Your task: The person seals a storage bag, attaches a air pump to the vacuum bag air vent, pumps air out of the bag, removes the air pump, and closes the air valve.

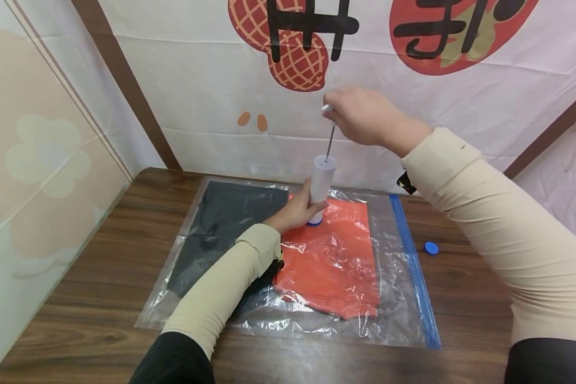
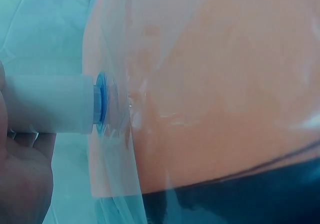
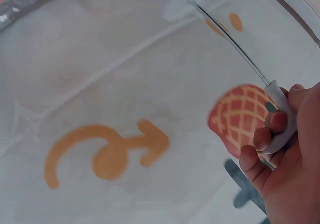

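A white hand pump (image 1: 322,181) stands slightly tilted on the blue valve (image 1: 315,222) of a clear storage bag (image 1: 397,312). Around the lower part of its barrel my left hand (image 1: 295,212) is wrapped; the left wrist view shows the barrel (image 2: 50,104) meeting the blue valve ring (image 2: 102,104). My right hand (image 1: 365,116) grips the white handle (image 3: 284,124) above, with the metal rod (image 1: 330,143) drawn well out of the barrel. Inside the bag lie orange-red folded cloth (image 1: 331,266) and dark cloth (image 1: 221,229), side by side.
A small blue cap (image 1: 431,248) lies on the wooden table (image 1: 91,288), right of the bag's blue zip edge (image 1: 415,272). Close behind the table hangs a printed white curtain (image 1: 206,96), with another patterned sheet (image 1: 43,160) along the left.
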Demonstrator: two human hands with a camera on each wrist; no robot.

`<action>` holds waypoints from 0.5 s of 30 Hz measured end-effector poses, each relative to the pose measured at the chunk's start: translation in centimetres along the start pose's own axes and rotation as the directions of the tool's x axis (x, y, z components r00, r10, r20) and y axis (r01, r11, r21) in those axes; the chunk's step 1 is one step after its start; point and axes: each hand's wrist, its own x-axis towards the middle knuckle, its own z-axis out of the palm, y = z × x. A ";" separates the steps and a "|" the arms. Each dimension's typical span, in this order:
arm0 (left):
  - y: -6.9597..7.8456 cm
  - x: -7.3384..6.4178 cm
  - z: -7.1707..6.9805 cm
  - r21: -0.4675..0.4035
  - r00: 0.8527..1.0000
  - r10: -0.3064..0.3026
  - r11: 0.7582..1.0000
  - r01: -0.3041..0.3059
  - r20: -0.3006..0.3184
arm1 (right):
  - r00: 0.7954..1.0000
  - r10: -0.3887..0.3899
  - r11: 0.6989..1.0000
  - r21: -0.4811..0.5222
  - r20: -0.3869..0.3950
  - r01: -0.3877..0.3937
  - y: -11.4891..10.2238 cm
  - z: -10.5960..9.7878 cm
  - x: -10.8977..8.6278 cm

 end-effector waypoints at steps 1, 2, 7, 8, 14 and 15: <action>0.0 0.0 0.0 0.001 1.000 -0.002 1.000 0.002 -0.001 | 1.000 0.004 1.000 0.000 -0.004 -0.004 -0.1 -0.5 0.0; 0.1 0.0 0.0 0.002 1.000 -0.005 1.000 0.005 -0.001 | 1.000 0.008 1.000 -0.003 -0.010 -0.008 -0.1 -1.0 0.0; 0.2 -0.1 0.0 0.013 1.000 -0.016 1.000 0.016 0.000 | 0.999 0.046 0.998 -0.040 -0.029 -0.047 -0.3 -3.3 0.2; 0.3 -0.1 0.0 0.016 1.000 -0.018 1.000 0.018 0.000 | 0.998 0.055 0.997 -0.051 -0.032 -0.056 -0.3 -3.7 0.3; 0.2 0.0 0.1 0.020 1.000 -0.008 1.000 0.008 -0.005 | 0.992 0.107 0.989 -0.091 -0.064 -0.113 -0.3 -5.9 0.3; 0.1 0.0 0.1 0.020 1.000 -0.005 1.000 0.005 -0.006 | 0.992 0.109 0.989 -0.092 -0.067 -0.115 -0.2 -6.2 0.2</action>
